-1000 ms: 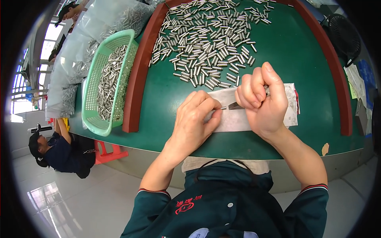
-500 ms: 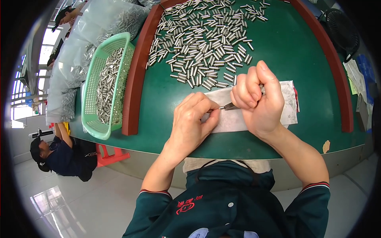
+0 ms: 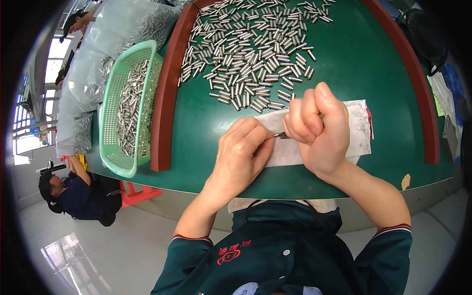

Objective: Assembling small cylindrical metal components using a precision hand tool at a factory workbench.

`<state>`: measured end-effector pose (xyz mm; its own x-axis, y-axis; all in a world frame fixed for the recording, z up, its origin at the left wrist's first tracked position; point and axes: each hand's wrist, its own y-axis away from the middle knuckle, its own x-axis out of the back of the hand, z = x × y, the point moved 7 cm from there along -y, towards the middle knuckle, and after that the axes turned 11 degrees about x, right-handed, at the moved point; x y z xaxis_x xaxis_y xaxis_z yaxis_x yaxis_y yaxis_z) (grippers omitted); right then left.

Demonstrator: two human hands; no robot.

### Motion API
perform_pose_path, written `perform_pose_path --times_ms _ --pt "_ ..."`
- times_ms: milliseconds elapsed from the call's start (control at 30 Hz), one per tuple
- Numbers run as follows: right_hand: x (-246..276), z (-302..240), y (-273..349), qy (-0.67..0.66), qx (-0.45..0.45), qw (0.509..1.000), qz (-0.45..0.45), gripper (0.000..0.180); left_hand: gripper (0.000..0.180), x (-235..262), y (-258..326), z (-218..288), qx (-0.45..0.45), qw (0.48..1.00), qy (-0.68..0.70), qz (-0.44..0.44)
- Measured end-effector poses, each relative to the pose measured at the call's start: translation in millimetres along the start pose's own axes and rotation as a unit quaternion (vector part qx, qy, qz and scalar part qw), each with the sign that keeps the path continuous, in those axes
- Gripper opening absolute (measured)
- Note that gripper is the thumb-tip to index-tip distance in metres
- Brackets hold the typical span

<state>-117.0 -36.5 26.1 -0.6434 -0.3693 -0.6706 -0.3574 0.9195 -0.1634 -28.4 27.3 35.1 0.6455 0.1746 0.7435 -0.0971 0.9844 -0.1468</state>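
Note:
My left hand [image 3: 242, 152] is closed in a pinch near the cloth's left end, on what looks like a small metal pin [image 3: 277, 134] whose end peeps out past the fingertips. Facing it, my right hand [image 3: 320, 130] forms a fist with the thumb up, wrapped around a slim dark pointed tool [image 3: 284, 135]. Only the tool's tip shows, meeting or nearly meeting the pin; fingers hide the rest. Beneath both hands a white cloth [image 3: 358, 129] lies on the green tabletop [image 3: 206, 115]. Just beyond them spread many loose metal pins [image 3: 246, 54].
A pale green basket [image 3: 109, 130] of pins stands left of the red-brown wooden rail [image 3: 169, 93]. Clear bags [image 3: 78, 98] of pins lie farther left. Another rail [image 3: 413, 64] bounds the right side, with a black fan [image 3: 427, 42] beyond. A person [image 3: 78, 191] sits at lower left.
My right fist has shifted slightly left and down, bringing the dark tool closer to my left fingertips. Less of the tool shows now. My left hand has hardly moved.

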Motion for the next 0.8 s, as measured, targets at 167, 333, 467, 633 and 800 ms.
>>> perform_pose_path --times_ms 167,333,467,633,800 --pt "-11.8 -3.8 5.0 0.056 0.055 0.997 -0.015 0.043 0.012 0.1 -0.4 2.4 0.003 1.000 -0.010 -0.014" --pt "-6.6 -2.6 1.4 0.035 0.030 0.999 -0.005 0.043 0.012 -0.5 1.7 0.4 0.000 1.000 -0.011 0.006" --pt "5.1 -0.6 0.5 0.000 0.017 1.000 0.000 0.043 0.011 -2.0 3.0 -7.3 0.034 0.999 0.009 0.002" --pt "5.3 -2.0 0.7 0.004 0.010 1.000 -0.003 0.042 0.006 -2.1 9.3 -45.5 0.252 0.821 0.510 -0.044" --pt "6.7 -0.8 1.6 -0.030 -0.003 1.000 -0.002 0.043 0.018 -2.0 10.0 -57.1 0.260 0.746 0.607 -0.082"
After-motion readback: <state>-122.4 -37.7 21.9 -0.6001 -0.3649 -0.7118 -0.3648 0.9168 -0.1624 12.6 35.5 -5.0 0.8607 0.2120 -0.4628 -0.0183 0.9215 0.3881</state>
